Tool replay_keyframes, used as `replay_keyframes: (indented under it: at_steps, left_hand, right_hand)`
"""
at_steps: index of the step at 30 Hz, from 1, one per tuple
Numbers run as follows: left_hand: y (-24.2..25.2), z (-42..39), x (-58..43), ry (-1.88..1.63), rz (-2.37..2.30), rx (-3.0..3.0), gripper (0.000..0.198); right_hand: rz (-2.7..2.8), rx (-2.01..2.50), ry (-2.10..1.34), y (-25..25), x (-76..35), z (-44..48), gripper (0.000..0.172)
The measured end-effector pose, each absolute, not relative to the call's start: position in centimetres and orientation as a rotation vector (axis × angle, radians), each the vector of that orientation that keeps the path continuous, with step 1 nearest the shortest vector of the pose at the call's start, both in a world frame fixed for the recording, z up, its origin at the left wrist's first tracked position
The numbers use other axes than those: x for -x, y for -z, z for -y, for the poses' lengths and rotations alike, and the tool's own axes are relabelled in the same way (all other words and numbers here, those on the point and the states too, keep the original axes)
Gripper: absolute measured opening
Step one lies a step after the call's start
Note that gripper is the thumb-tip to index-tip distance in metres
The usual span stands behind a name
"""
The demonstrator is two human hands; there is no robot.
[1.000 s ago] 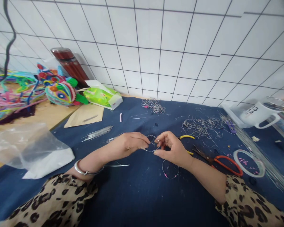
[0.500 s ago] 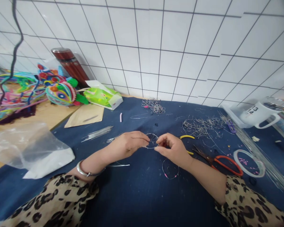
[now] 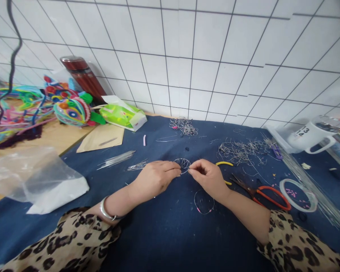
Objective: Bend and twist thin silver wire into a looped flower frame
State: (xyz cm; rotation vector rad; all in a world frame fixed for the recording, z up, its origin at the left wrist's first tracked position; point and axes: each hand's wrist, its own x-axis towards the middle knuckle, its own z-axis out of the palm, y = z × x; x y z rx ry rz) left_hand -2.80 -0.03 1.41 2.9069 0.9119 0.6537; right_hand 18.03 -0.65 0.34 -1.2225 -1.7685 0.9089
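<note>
Between my hands is a round wire frame [image 3: 183, 160], a thin silvery ring with finer wires curving inside it. My left hand [image 3: 158, 175] pinches its left side, thumb and fingers pressed together. On the opposite edge, my right hand [image 3: 208, 177] grips it between thumb and forefinger. The exact contact at the fingertips is too small to make out. A second wire ring [image 3: 204, 212] with small pink beads lies on the cloth just below my right hand. Beside that hand, yellow-handled pliers [image 3: 225, 164] are partly hidden.
Orange-handled scissors [image 3: 273, 196] and a clear round dish [image 3: 299, 194] of pink beads lie right. Tangled wire [image 3: 242, 151], long straight wires [image 3: 314, 192] and a white mug [image 3: 311, 136] are beyond. Left are short wires [image 3: 117, 159], a plastic bag [image 3: 59, 189] and a red flask [image 3: 83, 77].
My left hand has shifted slightly down and rolled, its fingers curling more. My right fingers have closed more tightly at the ring's edge, and the ring has tilted and moved up slightly.
</note>
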Motion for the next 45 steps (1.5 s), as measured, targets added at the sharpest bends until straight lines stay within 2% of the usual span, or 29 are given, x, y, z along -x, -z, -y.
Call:
replay_keyframes:
  at_steps: [13, 17, 23, 26, 36, 45]
  left_hand:
    - [-1.4, -1.0, 3.5, -0.809, -0.846, -2.714, 0.025]
    - [-1.4, -0.9, 3.4, -0.776, -0.853, -2.746, 0.025]
    - [-1.3, -0.8, 3.3, -0.731, -0.863, -2.781, 0.026]
    - [-1.1, -0.7, 3.2, -0.782, -0.876, -2.756, 0.027]
    - [0.3, 0.6, 1.5, -0.922, -1.120, -2.744, 0.025]
    - [0.7, 1.6, 0.2, -0.888, -1.130, -2.664, 0.032]
  right_hand:
    - [1.801, 1.156, -0.766, 0.0, -18.1, 0.5, 0.028]
    - [1.878, 1.115, -0.834, -0.1, -18.1, 0.5, 0.037]
    - [1.924, 1.088, -0.814, -0.6, -18.1, 0.7, 0.012]
    - [1.940, 1.081, -0.770, -0.6, -18.1, 0.7, 0.006]
    - [1.959, 1.170, -0.593, 0.0, -17.5, 0.8, 0.005]
    - [1.992, 1.186, -0.574, 0.2, -17.9, 0.4, 0.004]
